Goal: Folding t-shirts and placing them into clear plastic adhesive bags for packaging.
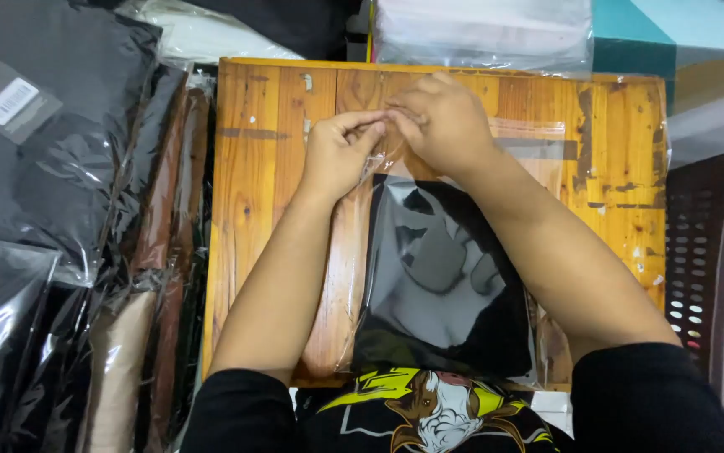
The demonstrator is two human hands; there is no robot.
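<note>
Head view, hands (391, 134) pinching clear bag (441, 277)

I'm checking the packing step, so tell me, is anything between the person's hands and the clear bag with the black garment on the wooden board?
Nothing visible. The left hand and right hand both already pinch the top flap of the clear bag, which lies flat on the wooden board. The packed stacks sit off to the left, apart from it.

The fingers (376, 124) of both hands bunch together, so what they pinch on the clear bag (441, 277) cannot be told. The right forearm (563, 260) covers the bag's right side. The stacked packed garments (51, 193) at left run off the edge, as does the brown plastic chair (714, 252).
</note>
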